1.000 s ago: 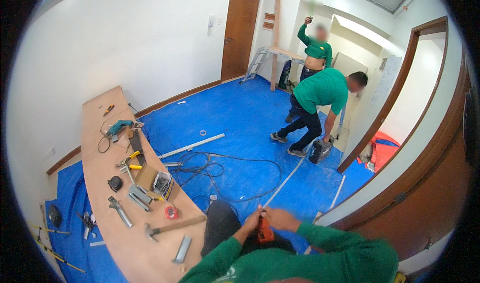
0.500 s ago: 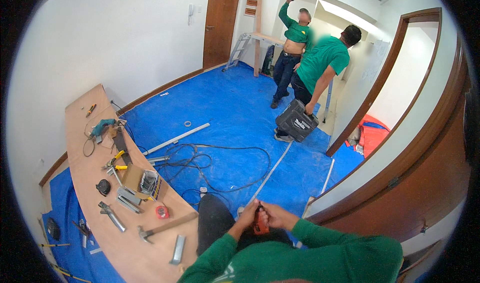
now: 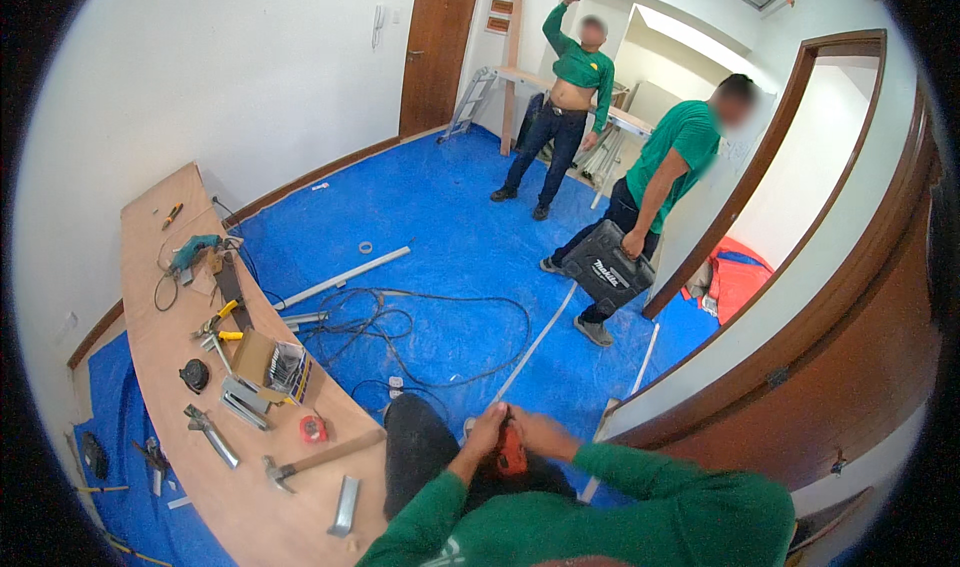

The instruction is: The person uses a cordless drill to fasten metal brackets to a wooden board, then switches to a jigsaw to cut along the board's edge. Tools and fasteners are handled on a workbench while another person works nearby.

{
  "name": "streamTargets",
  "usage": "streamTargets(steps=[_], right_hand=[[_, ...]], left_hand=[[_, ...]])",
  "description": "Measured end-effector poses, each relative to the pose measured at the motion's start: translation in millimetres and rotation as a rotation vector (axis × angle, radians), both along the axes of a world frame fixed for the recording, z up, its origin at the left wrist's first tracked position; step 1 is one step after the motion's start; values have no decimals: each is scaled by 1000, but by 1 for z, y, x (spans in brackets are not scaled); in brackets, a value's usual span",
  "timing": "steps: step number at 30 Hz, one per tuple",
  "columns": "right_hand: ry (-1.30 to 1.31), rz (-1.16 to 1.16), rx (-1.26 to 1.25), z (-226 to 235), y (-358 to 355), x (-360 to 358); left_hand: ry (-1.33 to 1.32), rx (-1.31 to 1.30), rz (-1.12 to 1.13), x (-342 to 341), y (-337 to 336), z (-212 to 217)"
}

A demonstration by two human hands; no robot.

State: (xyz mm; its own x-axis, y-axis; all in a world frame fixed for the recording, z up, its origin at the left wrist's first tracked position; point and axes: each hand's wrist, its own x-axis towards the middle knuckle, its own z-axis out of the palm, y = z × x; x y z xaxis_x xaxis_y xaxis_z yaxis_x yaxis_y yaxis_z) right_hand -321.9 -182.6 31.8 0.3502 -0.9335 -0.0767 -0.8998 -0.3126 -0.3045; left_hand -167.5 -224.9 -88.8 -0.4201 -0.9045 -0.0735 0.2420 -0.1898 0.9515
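My left hand (image 3: pixel 486 431) and my right hand (image 3: pixel 541 434) are close together, both closed, low in the middle of the view. An orange-red tool (image 3: pixel 511 453) with a dark part is between them, gripped by my right hand; the fingers hide its exact kind. From my left fingers a long, narrow pale strip (image 3: pixel 537 350) runs forward over the blue floor sheet, up to a co-worker's feet. My left hand seems closed around its near end.
A long wooden worktop (image 3: pixel 330 507) at left bears a claw hammer (image 3: pixel 320 459), a red tape measure (image 3: pixel 313 428), an open box (image 3: pixel 272 362) and a power drill (image 3: pixel 192 254). Black cable (image 3: pixel 500 367) loops over the blue sheet (image 3: pixel 430 237). One co-worker carries a black case (image 3: pixel 608 267); another raises an arm.
The co-worker with the case has stepped to the right, toward the doorway. The other now stands more apart, turned forward with one arm raised. My hands stay together around the tool.
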Motion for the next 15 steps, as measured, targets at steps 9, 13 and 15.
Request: streamTargets(steps=[9,13,15], right_hand=[[146,221,-2,16,-25,-16],[-10,54,73,13,-7,2],[-85,-49,79,10,-2,3]], left_hand=[[-39,82,70,1,-8,1],[131,257,44,5,-5,5],[239,335,16,6,-4,9]])
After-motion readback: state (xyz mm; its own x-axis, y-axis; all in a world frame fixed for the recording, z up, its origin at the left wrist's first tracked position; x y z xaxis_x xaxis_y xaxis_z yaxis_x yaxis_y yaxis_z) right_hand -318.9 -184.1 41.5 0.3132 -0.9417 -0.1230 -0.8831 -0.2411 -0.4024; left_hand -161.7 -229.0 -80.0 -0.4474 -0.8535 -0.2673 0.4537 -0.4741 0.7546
